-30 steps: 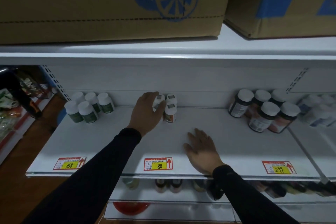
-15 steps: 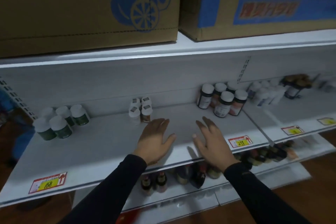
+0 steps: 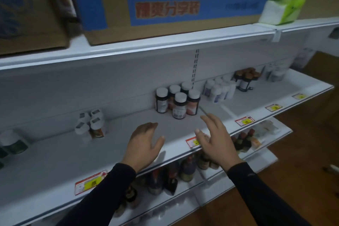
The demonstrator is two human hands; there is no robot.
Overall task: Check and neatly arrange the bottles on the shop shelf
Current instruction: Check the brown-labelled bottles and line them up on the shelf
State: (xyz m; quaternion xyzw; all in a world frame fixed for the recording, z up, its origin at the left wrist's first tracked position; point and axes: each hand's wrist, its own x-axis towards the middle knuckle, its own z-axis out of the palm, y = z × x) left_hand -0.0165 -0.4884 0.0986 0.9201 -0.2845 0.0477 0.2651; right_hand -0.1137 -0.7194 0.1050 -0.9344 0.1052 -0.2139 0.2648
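Now that our left hand [image 3: 145,144] has let go of the small white-capped bottles [image 3: 90,124] it was touching a second ago, both our hands hang free over the bare shelf board [image 3: 55,156], grasping nothing: the left with its fingers loosely curled and thumb out, the right hand [image 3: 213,139] flat with fingers spread, its tips reaching toward the cluster of five dark bottles with white caps [image 3: 177,102]. Neither hand touches a bottle. That small white-capped group now stands well to our left, four bottles close together near the back panel, and looks tidy enough, so we judge that group finished. Our view has swung rightward along the shelf, and the dark bottles are now just ahead of our right fingertips, which suggests they are next to be checked. Beyond them, on the next shelf section, stand a blurred huddle of white bottles [image 3: 219,88] and a brown-capped group [image 3: 246,79], still to be looked over. The green-labelled bottles [image 3: 12,143] have slipped to the far left edge. Red-and-yellow price tags [image 3: 244,120] line the shelf front, and cardboard boxes [image 3: 165,5] sit above.
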